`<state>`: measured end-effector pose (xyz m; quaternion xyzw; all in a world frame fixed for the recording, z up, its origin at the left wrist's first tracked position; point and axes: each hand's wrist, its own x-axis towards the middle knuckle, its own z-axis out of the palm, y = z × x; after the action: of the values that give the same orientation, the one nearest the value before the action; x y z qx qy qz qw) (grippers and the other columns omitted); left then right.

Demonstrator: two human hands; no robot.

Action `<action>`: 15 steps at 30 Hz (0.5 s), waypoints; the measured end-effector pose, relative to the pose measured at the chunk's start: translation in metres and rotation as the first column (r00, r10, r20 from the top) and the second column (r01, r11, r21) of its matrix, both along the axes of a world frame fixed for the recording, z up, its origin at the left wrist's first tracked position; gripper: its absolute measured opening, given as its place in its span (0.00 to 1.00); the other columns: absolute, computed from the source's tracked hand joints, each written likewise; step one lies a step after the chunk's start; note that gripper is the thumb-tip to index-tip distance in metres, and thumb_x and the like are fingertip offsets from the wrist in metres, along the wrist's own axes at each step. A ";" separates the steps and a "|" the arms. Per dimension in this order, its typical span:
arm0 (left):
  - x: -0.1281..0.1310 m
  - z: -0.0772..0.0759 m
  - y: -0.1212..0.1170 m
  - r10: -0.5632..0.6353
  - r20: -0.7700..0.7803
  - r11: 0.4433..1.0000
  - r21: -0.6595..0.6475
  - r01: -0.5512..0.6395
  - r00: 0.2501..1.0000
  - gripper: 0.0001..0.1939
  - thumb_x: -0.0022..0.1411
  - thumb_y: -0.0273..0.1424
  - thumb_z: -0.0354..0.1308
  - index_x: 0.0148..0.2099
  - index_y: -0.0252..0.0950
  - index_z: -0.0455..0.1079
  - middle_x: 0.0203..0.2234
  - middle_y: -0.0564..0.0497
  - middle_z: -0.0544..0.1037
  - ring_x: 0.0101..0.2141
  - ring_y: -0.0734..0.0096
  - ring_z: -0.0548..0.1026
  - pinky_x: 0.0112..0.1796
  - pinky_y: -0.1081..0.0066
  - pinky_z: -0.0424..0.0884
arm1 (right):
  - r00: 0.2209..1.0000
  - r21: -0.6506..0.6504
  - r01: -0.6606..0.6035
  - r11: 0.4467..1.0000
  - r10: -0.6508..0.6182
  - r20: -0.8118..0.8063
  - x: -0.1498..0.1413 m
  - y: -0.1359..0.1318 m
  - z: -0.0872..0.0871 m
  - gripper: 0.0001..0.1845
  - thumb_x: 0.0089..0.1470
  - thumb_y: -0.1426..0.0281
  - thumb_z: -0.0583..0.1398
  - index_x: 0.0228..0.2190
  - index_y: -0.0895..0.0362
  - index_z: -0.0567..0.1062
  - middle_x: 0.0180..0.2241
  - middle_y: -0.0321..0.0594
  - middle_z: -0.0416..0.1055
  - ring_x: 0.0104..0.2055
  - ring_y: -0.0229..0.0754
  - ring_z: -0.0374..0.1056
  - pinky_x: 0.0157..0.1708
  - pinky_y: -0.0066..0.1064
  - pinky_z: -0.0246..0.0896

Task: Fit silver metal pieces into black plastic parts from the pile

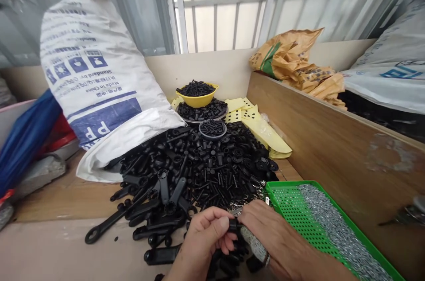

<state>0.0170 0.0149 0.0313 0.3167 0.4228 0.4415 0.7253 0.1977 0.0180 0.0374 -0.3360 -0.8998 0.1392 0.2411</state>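
Observation:
My left hand (209,234) pinches a short black cylindrical plastic part (233,226) between thumb and fingers. Close beside it, my right hand (268,230) is closed around a hand tool with a grey speckled handle (254,243); a bit of metal shows by its fingertips, but the tool's kind is unclear. Both hands are over the near edge of a large heap of black plastic parts (212,157). Long black arms with ringed ends (106,226) lie to the left, and black screws (221,179) are in the middle of the heap.
A green perforated tray (288,210) of small metal pieces (335,223) stands at right, beside a wooden partition (315,126). A yellow bowl (197,100) and a small clear bowl (213,137) hold black parts. Yellow cards (265,132) lie behind; a white sack (99,72) leans at left.

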 end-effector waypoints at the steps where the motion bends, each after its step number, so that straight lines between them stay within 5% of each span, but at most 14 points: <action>1: 0.000 0.002 -0.001 0.004 -0.001 1.000 -0.002 -0.004 1.000 0.16 0.45 0.39 0.70 0.31 0.31 0.75 0.18 0.49 0.78 0.17 0.79 0.70 0.20 0.81 0.63 | 1.000 0.003 -0.005 1.000 0.005 0.002 0.000 0.000 0.001 0.14 0.50 0.80 0.47 0.34 0.56 0.67 0.31 0.44 0.67 0.35 0.46 0.62 0.38 0.38 0.60; 7: -0.001 -0.005 -0.003 0.027 -0.101 0.993 0.121 -0.014 0.995 0.20 0.45 0.44 0.68 0.32 0.31 0.76 0.16 0.51 0.76 0.17 0.77 0.69 0.21 0.79 0.63 | 0.996 -0.049 -0.022 0.999 0.017 -0.088 -0.003 -0.002 0.001 0.13 0.52 0.79 0.45 0.31 0.56 0.67 0.29 0.43 0.68 0.32 0.45 0.64 0.34 0.35 0.61; 11: -0.005 -0.013 -0.007 0.051 -0.263 0.964 0.264 0.021 0.963 0.19 0.48 0.45 0.65 0.34 0.34 0.76 0.17 0.52 0.74 0.21 0.72 0.70 0.24 0.75 0.67 | 0.971 -0.215 -0.035 0.976 -0.017 -0.238 -0.009 -0.008 0.008 0.12 0.57 0.75 0.45 0.31 0.53 0.67 0.29 0.40 0.70 0.31 0.43 0.66 0.31 0.31 0.60; 15: -0.011 -0.004 -0.011 0.134 -0.481 0.837 0.523 0.161 0.866 0.09 0.59 0.35 0.57 0.38 0.38 0.76 0.26 0.49 0.78 0.28 0.67 0.74 0.30 0.73 0.69 | 0.940 -0.352 -0.002 0.936 -0.118 -0.319 -0.012 -0.017 0.018 0.14 0.61 0.70 0.45 0.31 0.52 0.68 0.28 0.38 0.71 0.30 0.42 0.67 0.31 0.30 0.62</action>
<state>0.0063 0.0035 0.0274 0.6166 0.4494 0.4410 0.4727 0.1861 0.0006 0.0552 -0.3715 -0.7963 0.3433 0.3316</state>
